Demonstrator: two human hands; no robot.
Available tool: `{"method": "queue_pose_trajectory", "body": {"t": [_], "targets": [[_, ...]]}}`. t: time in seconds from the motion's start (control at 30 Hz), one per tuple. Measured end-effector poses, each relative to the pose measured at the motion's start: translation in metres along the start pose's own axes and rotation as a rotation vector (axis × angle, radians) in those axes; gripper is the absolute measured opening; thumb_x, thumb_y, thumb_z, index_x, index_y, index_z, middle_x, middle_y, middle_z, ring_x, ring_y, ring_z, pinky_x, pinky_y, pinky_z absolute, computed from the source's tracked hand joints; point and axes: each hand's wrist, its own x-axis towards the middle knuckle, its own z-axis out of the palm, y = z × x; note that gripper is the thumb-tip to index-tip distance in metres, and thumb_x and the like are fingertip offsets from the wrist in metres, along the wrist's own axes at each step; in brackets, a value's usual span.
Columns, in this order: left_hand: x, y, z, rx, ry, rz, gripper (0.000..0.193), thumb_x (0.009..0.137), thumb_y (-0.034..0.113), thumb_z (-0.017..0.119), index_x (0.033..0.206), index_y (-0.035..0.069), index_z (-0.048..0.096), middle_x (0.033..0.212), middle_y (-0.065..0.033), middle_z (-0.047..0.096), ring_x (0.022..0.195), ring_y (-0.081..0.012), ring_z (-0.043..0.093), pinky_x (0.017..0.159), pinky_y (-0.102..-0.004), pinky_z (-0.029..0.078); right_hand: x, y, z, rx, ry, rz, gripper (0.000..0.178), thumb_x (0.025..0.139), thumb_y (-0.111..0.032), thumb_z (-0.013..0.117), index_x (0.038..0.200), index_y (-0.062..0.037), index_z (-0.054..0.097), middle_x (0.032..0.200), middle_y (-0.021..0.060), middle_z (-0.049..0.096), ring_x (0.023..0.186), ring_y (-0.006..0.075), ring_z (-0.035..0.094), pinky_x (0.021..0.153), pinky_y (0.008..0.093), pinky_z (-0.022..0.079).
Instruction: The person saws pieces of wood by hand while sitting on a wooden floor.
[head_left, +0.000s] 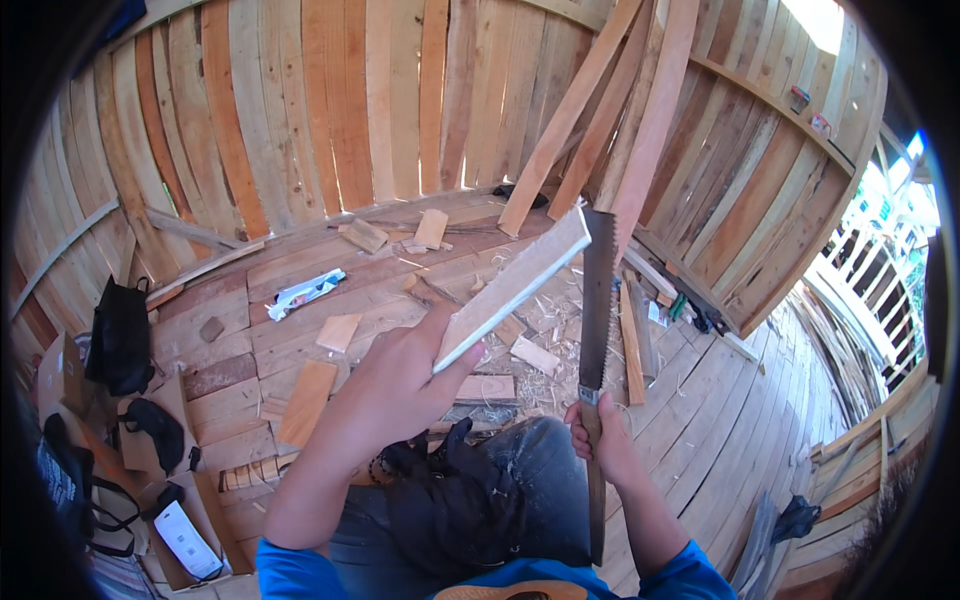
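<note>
My left hand point(398, 385) is closed round the near end of a short wooden board point(512, 287), which is raised and slants up to the right. One long edge of the board looks pale and whitish. In my right hand point(608, 437) is the wooden handle of a handsaw point(596, 310), held upright with its blade pointing away from me. Teeth run along the blade's right side. The blade stands just right of the board's far end; whether they touch I cannot tell. Below both hands are my legs in dark trousers point(545, 480).
Wood offcuts point(308, 402) and shavings point(540, 320) litter the plank floor. Long boards point(570, 130) lean against the far wall. At left are a black bag point(122, 335) and open cardboard boxes point(222, 515). A blue-and-white packet point(305, 293) lies on the floor.
</note>
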Motion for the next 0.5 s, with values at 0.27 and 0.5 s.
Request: {"method": "queue_pose_trajectory", "body": {"t": [0.27, 0.5], "targets": [[-0.039, -0.021, 0.065, 0.261, -0.431, -0.266, 0.047, 0.095, 0.036, 0.049, 0.104, -0.01, 0.044, 0.077, -0.0327, 0.061, 0.077, -0.0487, 0.062, 0.072, -0.0513, 0.049, -0.002, 0.037, -0.033, -0.03, 0.091, -0.059, 0.052, 0.102, -0.047, 0.03, 0.084, -0.0037, 0.052, 0.063, -0.004, 0.035, 0.054, 0.0059, 0.033, 0.049, 0.0224, 0.028], [-0.061, -0.057, 0.141, 0.084, -0.556, -0.441, 0.044, 0.095, 0.035, 0.05, 0.103, -0.008, 0.046, 0.088, -0.0331, 0.059, 0.084, -0.0472, 0.061, 0.076, -0.0519, 0.047, -0.01, 0.078, -0.049, -0.331, 0.077, -0.175, 0.047, 0.102, -0.038, 0.037, 0.076, -0.001, 0.048, 0.061, 0.0, 0.041, 0.056, 0.0092, 0.039, 0.051, 0.0284, 0.032]]}}
